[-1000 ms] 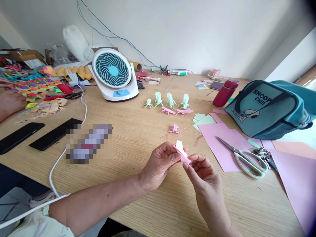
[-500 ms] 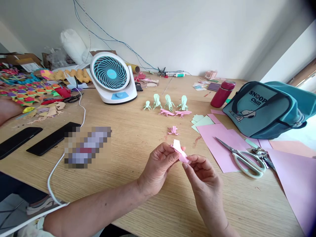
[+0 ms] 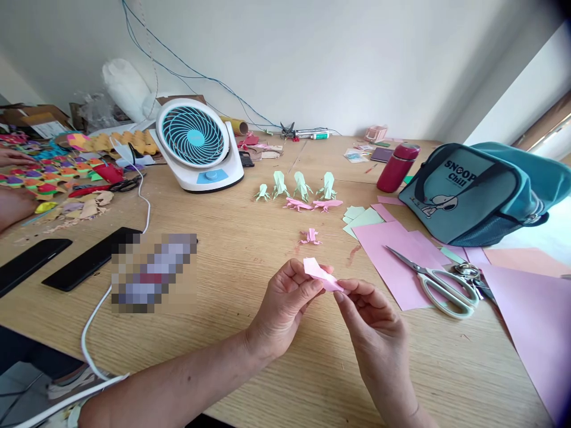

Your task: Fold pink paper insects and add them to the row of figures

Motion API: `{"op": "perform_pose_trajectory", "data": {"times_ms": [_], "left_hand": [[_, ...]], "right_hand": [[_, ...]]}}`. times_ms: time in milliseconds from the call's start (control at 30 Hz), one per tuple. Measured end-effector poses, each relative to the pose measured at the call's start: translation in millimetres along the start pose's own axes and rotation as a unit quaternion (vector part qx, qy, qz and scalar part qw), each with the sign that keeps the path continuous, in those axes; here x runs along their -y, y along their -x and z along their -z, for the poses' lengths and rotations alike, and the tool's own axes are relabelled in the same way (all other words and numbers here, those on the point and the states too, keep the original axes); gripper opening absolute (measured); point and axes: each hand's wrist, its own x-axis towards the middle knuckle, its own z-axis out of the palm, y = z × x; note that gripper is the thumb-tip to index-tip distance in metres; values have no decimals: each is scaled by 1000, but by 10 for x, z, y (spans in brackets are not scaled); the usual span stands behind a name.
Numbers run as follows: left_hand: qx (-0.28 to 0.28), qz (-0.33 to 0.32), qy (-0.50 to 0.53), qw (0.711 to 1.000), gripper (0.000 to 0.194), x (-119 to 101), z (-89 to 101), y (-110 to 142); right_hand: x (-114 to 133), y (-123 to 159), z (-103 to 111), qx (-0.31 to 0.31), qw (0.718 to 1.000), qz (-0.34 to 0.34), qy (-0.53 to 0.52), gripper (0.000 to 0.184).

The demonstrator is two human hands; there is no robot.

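Observation:
My left hand (image 3: 285, 306) and my right hand (image 3: 372, 324) meet above the wooden table (image 3: 250, 249), both pinching a small folded pink paper piece (image 3: 319, 272) between thumb and fingers. A tiny finished pink origami figure (image 3: 310, 236) lies on the table just beyond the hands. Further back stand several pale green origami figures (image 3: 294, 185) with two pink ones (image 3: 312, 204) in front of them.
Pink paper sheets (image 3: 392, 255) and white-handled scissors (image 3: 437, 285) lie to the right, beside a teal bag (image 3: 477, 190) and a red bottle (image 3: 398, 166). A white desk fan (image 3: 196, 145), two black phones (image 3: 57, 261) and a white cable (image 3: 96, 321) sit left. Another person's hand (image 3: 15, 199) rests by coloured paper scraps.
The pink piece has tipped from upright to lying more flat between my fingers. The view has shifted slightly to the right and down.

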Motion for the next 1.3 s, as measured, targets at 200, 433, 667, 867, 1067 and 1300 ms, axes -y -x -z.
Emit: {"op": "perform_pose_trajectory", "data": {"times_ms": [200, 433, 667, 867, 1067, 1300], "left_hand": [[12, -3, -3, 1000, 39, -8, 15, 2], [106, -86, -245, 960, 32, -154, 248, -137], [169, -362, -589, 702, 11, -236, 240, -139], [120, -352, -560, 741, 12, -124, 202, -71], [125, -336, -531, 768, 7, -135, 214, -60], [143, -431, -597, 661, 18, -128, 256, -69]], "right_hand": [[-16, -23, 13, -5, 1000, 18, 22, 20], [-10, -81, 121, 41, 992, 48, 111, 11], [10, -63, 132, 94, 977, 81, 172, 5], [-31, -58, 108, 89, 991, 28, 95, 11], [-43, -48, 111, 116, 989, -13, 92, 15], [-24, -28, 109, 102, 991, -29, 81, 17]]}}
